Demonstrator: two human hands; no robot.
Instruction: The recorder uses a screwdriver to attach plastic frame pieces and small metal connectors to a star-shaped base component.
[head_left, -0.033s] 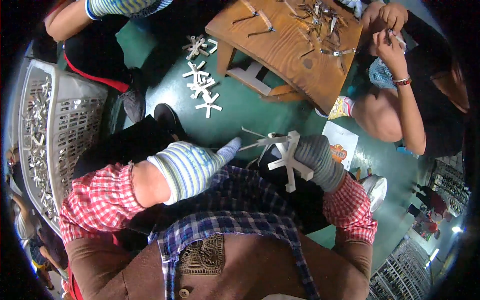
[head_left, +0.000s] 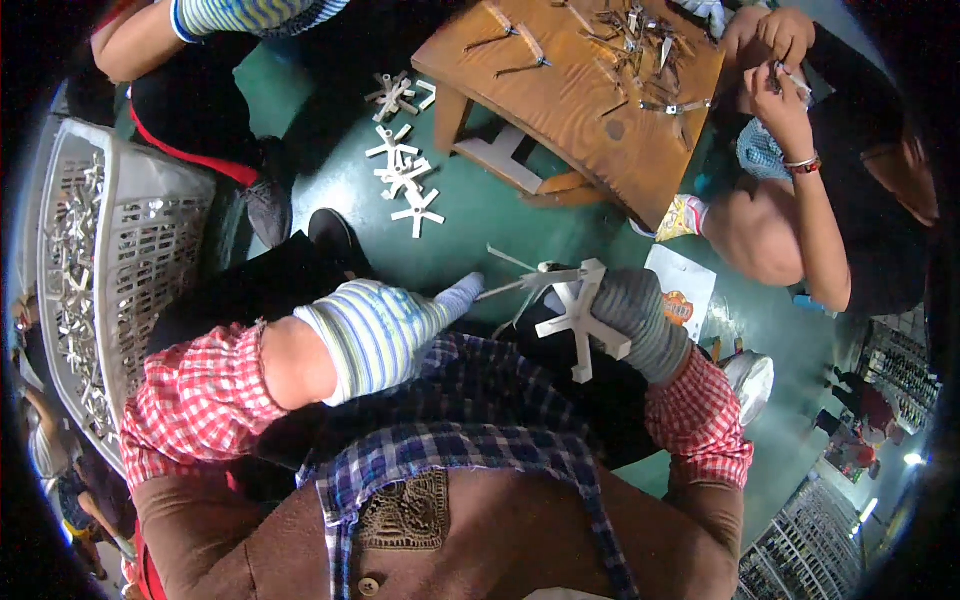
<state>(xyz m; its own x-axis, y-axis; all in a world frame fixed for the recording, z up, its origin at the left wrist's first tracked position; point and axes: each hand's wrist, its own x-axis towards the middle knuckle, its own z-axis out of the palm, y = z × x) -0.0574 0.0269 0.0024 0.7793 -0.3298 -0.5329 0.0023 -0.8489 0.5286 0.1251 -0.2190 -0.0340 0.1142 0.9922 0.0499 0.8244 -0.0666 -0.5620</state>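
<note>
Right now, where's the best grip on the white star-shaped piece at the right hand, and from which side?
On the white star-shaped piece, probably the lower prong, from the body side: it juts toward the body, clear of the glove, while the right hand crowds the piece's right and a thin strip meets its upper left.

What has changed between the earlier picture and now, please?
The free end of the thin strip, beside the pale star-shaped piece at the right hand, shifted slightly up and right. No grip visibly changed. The left hand, wooden table and floor pieces stayed put.
</note>
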